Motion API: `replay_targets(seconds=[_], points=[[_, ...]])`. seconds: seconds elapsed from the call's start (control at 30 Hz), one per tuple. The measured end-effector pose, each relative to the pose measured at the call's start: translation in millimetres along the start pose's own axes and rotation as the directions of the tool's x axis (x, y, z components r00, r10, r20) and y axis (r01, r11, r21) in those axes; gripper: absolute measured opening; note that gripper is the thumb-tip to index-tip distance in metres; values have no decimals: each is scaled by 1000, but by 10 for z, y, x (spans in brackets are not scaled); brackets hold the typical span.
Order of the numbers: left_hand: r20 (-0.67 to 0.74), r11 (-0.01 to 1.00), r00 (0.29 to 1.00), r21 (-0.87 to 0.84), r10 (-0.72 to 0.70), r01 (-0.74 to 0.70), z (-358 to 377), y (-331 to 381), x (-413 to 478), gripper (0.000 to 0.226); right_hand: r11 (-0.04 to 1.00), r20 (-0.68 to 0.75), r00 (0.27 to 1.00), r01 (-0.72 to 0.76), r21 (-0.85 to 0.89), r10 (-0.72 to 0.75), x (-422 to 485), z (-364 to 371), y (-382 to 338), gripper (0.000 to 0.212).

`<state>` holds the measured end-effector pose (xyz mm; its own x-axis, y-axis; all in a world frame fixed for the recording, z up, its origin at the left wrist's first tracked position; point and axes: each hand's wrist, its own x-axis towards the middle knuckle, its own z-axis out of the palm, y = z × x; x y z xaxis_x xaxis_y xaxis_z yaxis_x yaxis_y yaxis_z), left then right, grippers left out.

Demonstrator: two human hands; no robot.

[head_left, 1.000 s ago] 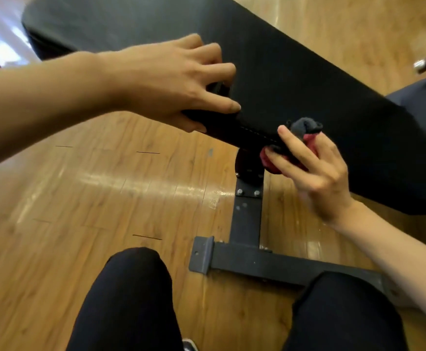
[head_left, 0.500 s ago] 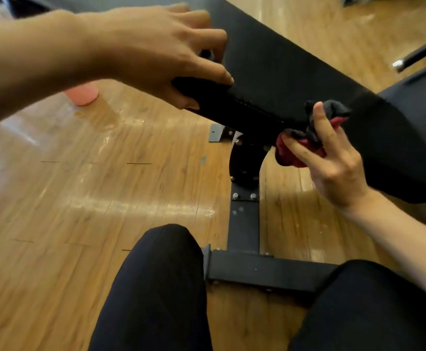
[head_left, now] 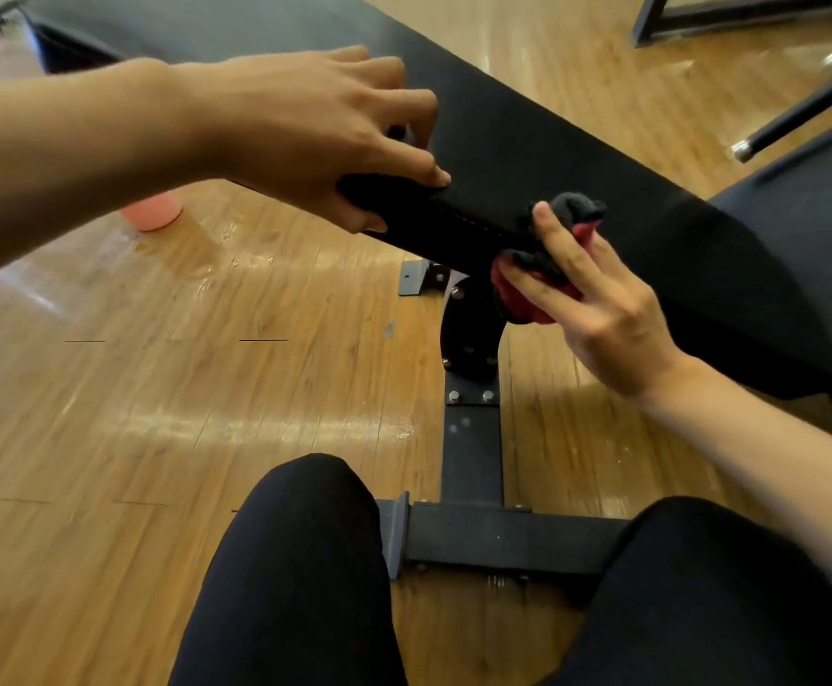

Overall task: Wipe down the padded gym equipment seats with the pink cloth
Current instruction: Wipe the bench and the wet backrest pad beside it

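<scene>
A long black padded bench seat (head_left: 527,141) runs from the upper left to the right edge. My left hand (head_left: 305,136) grips its near side edge, thumb underneath and fingers curled over the top. My right hand (head_left: 597,304) holds a bunched pink and dark grey cloth (head_left: 527,294) pressed against the same side edge, just right of the left hand. Part of the cloth pokes up above my fingers onto the pad's top.
The bench's black steel post and foot bar (head_left: 473,487) stand on the wooden floor (head_left: 131,388) between my two black-trousered knees (head_left: 300,561). A pink object (head_left: 151,215) sits on the floor at left. More dark equipment frames (head_left: 799,116) lie at the upper right.
My right hand with the cloth has slid a little right along the pad's edge. The view has shifted downward and back, and my left hand has kept its grip on the edge.
</scene>
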<state>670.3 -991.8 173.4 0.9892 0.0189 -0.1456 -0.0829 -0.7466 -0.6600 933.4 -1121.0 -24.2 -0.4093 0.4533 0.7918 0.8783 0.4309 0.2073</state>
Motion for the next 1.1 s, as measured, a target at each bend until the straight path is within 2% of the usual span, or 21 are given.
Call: replay_targets(seconds=[0.1, 0.17, 0.33, 0.4, 0.53, 0.63, 0.7, 0.77, 0.97, 1.1], points=[[-29, 1000, 999, 17, 16, -16, 4, -5, 11, 67, 999, 71, 997, -24, -38, 27, -259, -83, 133, 41], [-28, 1000, 999, 14, 20, -20, 7, -4, 15, 66, 999, 65, 997, -36, -28, 37, -137, -68, 73, 38], [-45, 999, 998, 34, 44, -43, -7, 0, 29, 59, 999, -150, 988, -29, 38, 34, 727, 166, -426, 30], [-50, 998, 997, 31, 51, -50, -2, -1, 21, 57, 999, -168, 985, -22, 48, 30, 771, 194, -453, 33], [-46, 999, 999, 12, 30, -29, 24, -8, 6, 64, 1000, -43, 999, 13, 9, -13, 98, 31, -35, 32], [-50, 999, 998, 21, 29, -28, 26, -17, 6, 65, 999, 95, 995, -20, -41, 24, -435, -103, 254, 37], [-49, 999, 998, 30, 33, -32, 24, -17, 4, 65, 998, 128, 991, -30, -46, 36, -503, -125, 273, 37], [-51, 999, 998, 27, 42, -41, 24, -13, 7, 64, 999, 101, 994, -45, -27, 47, -321, -91, 163, 33], [-36, 1000, 999, 3, 22, -22, -2, 11, 24, 64, 997, -149, 987, -60, 41, 65, 515, 153, -372, 26], [-17, 998, 1000, -55, -25, 24, -27, 37, 31, 63, 1000, -109, 994, 25, 17, -23, 316, 107, -170, 30]])
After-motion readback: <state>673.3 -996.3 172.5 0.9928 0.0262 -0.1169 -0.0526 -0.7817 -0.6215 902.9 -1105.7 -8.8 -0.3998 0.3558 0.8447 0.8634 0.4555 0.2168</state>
